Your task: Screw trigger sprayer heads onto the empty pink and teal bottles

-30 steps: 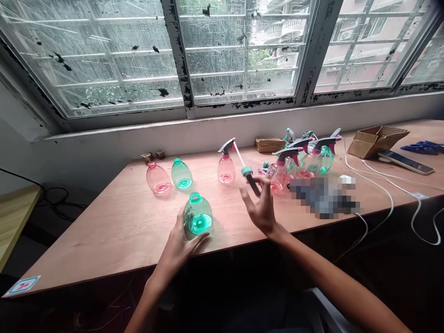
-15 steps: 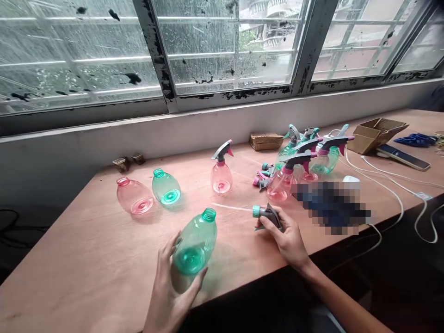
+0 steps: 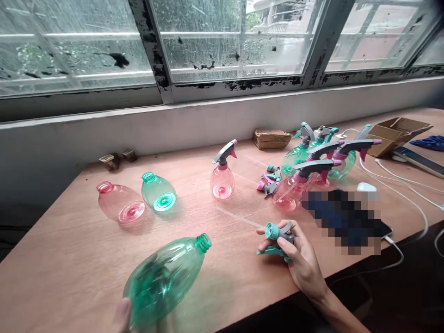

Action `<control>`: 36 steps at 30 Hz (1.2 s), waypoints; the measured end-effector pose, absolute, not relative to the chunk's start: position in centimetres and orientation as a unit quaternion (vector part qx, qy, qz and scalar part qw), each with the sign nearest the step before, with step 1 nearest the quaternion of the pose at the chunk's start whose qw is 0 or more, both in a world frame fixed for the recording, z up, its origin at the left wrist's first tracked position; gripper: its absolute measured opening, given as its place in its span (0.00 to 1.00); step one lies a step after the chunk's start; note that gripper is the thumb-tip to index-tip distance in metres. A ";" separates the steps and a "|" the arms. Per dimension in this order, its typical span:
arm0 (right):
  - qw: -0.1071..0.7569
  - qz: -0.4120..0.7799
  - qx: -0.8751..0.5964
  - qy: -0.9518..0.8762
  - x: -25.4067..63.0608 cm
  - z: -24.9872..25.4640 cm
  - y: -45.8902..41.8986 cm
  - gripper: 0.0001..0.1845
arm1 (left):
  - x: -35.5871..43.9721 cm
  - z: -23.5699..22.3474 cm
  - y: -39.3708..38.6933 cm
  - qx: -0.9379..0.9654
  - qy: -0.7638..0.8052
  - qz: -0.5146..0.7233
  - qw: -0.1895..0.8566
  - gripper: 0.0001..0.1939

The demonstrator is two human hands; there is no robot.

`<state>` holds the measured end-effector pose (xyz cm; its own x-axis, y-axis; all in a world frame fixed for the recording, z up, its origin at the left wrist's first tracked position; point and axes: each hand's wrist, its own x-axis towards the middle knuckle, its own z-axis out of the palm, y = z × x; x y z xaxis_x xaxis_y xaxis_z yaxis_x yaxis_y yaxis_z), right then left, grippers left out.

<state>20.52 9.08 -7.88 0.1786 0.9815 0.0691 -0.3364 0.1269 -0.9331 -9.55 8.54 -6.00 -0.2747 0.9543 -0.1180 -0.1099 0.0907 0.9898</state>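
My left hand [image 3: 124, 314], mostly cut off by the bottom edge, grips a clear green bottle [image 3: 166, 280] near its base. The bottle is tilted, its uncapped threaded neck pointing right. In my right hand [image 3: 305, 259] is a grey and teal spray head [image 3: 277, 236], its collar facing left. From that collar a thin clear dip tube [image 3: 241, 217] reaches left, apart from the bottle's mouth. Beyond them a pink spray bottle [image 3: 222, 181] stands upright with its head on. Farther left, an open pink bottle [image 3: 121, 203] and an open green bottle [image 3: 159, 193] rest on the table.
Several fitted spray bottles [image 3: 289, 194] cluster at the right, beside loose spray heads [image 3: 268, 185]. A pixelated phone [image 3: 385, 229] with a white cable lies near the front edge. Cardboard boxes [image 3: 272, 138] and small brown cups [image 3: 109, 162] sit along the wall.
My left hand has drawn the green bottle down and left and tipped it over to the right. The right hand has turned the spray head, so its collar and trigger show more. The view has shifted slightly.
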 end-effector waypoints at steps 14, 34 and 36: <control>0.587 0.592 -0.471 -0.289 21.5 -7.9 7.8 0.16 | -8.2 -3.6 8.2 0.381 0.539 0.564 0.496 0.37; 0.437 0.653 -0.383 -0.486 21.0 -7.4 7.7 0.20 | -7.6 -6.9 8.2 0.467 0.531 0.479 0.520 0.32; 0.440 0.654 -0.375 -0.488 21.2 -7.7 7.7 0.20 | -6.1 -6.6 8.3 0.444 0.522 0.487 0.541 0.33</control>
